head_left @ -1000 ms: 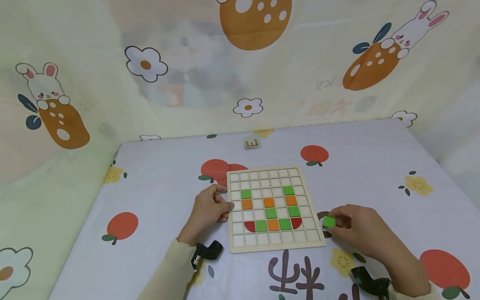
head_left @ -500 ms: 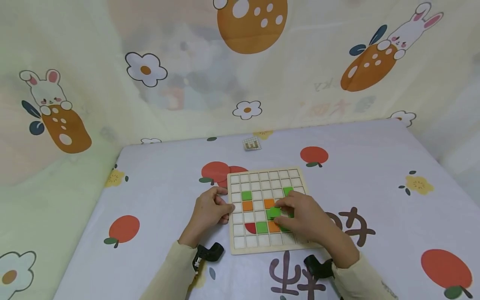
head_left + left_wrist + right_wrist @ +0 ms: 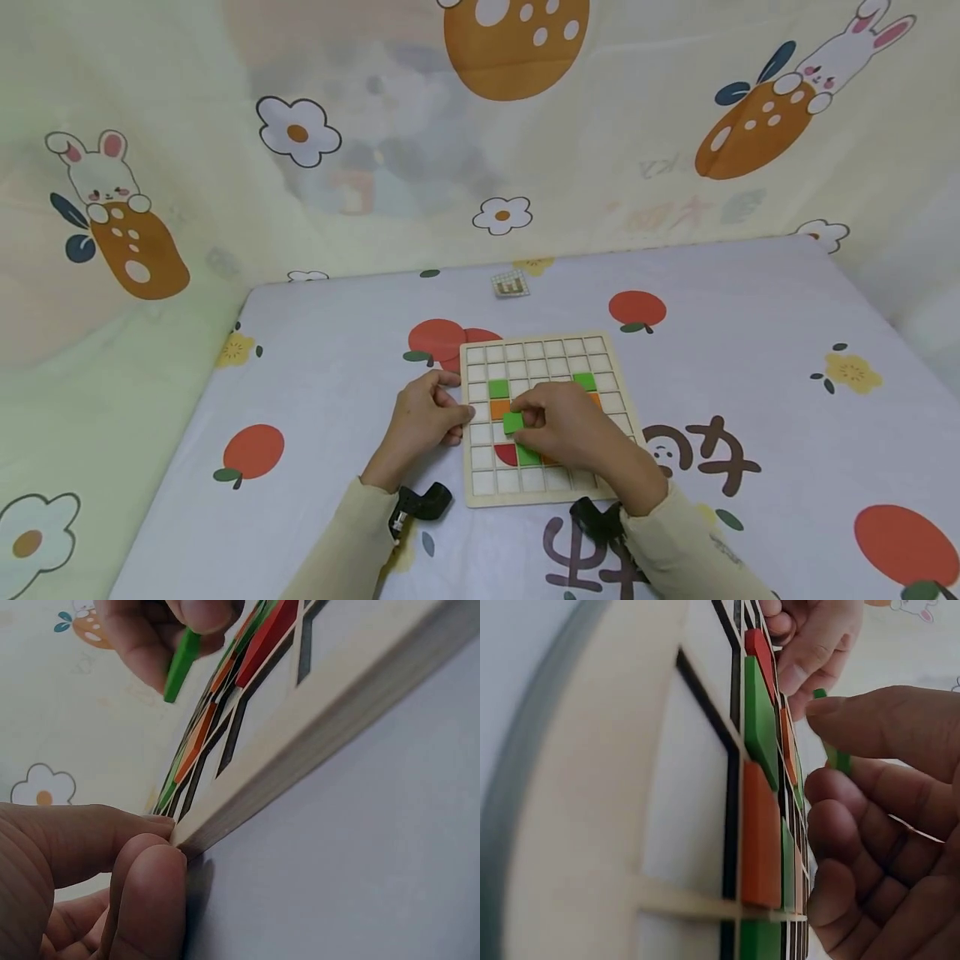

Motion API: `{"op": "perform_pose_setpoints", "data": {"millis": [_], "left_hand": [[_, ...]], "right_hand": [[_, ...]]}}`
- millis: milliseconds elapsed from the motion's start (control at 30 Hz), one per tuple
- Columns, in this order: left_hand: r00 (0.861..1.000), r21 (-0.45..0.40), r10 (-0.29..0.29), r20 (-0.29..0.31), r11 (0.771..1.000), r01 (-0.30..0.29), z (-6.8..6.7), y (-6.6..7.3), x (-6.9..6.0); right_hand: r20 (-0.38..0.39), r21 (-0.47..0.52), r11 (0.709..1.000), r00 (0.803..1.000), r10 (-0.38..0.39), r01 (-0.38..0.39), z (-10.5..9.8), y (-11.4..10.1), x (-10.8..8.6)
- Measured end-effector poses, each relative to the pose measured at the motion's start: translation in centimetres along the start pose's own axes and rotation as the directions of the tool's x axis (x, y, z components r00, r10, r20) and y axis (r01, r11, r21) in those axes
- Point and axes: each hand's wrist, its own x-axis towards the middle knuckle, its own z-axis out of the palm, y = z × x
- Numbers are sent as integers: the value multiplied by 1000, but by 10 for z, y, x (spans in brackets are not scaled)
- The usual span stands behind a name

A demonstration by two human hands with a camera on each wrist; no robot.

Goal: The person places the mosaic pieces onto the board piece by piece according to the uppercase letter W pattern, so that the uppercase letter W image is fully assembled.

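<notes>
In the head view a pale wooden grid board (image 3: 525, 501) lies on the table, with green, orange and red tiles set in some cells. My left hand (image 3: 422, 421) holds the board's left edge between thumb and fingers. Over the left part of the grid, my right hand (image 3: 573, 425) pinches a square green tile (image 3: 513, 422) between thumb and fingertip. That tile is tilted above the board in the left wrist view. Near it lie an orange tile (image 3: 500, 409), another green tile (image 3: 498, 388) and a red rounded tile (image 3: 506, 454). My right hand hides several middle tiles.
A small patterned card (image 3: 511, 284) lies behind the board. The tablecloth (image 3: 337, 350) carries printed fruit, flowers and characters. A printed curtain (image 3: 397, 225) hangs along the back. Black wrist cameras sit on both wrists, the right one (image 3: 596, 521) close to the board's front edge.
My right hand has carried the green tile from right of the board leftward across the grid to its left part. My left hand has stayed at the board's left edge.
</notes>
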Motion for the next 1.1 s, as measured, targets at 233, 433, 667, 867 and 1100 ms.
{"op": "perform_pose_setpoints", "data": {"millis": [233, 433, 667, 867, 1100], "left_hand": [[1000, -12, -8, 4, 1000, 8, 1, 0, 1], [1000, -17, -7, 2, 1000, 7, 1, 0, 1], [1000, -24, -13, 4, 1000, 13, 0, 0, 0], [1000, -17, -8, 2, 1000, 8, 1, 2, 0], [1000, -3, -9, -2, 1000, 9, 1, 2, -1]], "right_hand": [[35, -6, 999, 999, 33, -33, 4, -4, 5], [51, -5, 998, 997, 59, -58, 7, -7, 7], [58, 0, 994, 992, 109, -109, 11, -9, 7], [52, -11, 992, 991, 123, -123, 12, -8, 8], [50, -19, 992, 991, 128, -127, 14, -9, 7]]}}
